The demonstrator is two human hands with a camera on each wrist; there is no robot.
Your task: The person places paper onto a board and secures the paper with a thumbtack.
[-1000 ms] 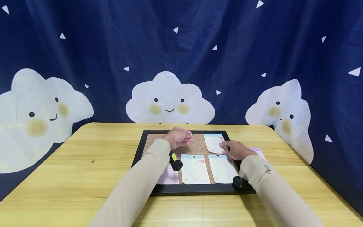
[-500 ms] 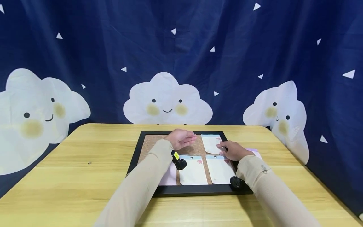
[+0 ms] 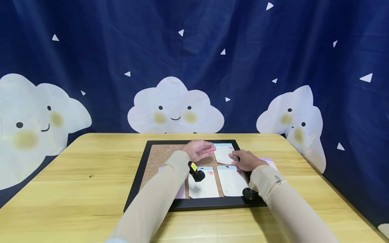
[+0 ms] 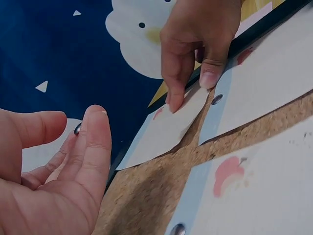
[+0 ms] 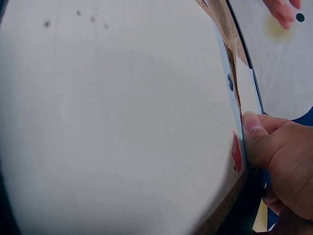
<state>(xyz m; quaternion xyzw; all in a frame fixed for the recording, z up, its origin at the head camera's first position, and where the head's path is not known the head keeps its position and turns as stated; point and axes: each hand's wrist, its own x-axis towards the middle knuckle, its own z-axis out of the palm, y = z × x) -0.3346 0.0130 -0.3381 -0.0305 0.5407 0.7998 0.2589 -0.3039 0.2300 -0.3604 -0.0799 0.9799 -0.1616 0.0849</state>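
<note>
My left hand point(image 3: 199, 151) is raised over the upper part of the cork board point(image 4: 146, 196), just left of a blue-topped sheet of notepaper point(image 3: 222, 152). A small silver thumbtack point(image 4: 77, 129) shows between its thumb and fingers. At the board's upper right, my right hand point(image 3: 247, 160) holds that sheet by its right side; the thumb point(image 4: 210, 80) is at the lower corner and the index finger lies on the paper. The sheet's lower edge stands a little off the cork. Below it, two blue-topped sheets point(image 3: 232, 182) are each tacked near the top.
A black frame point(image 3: 212, 203) borders the board on the wooden table point(image 3: 76, 202). Lilac paper point(image 3: 181, 192) lies at the board's lower left, partly behind my left arm, and more lilac paper point(image 3: 268, 163) lies right of the frame. A tiny metal piece point(image 3: 90, 176) sits on the left table.
My left hand has moved right across the board, up to the left edge of the upper-right sheet. My right hand keeps its place on that sheet. The head view has turned slightly right.
</note>
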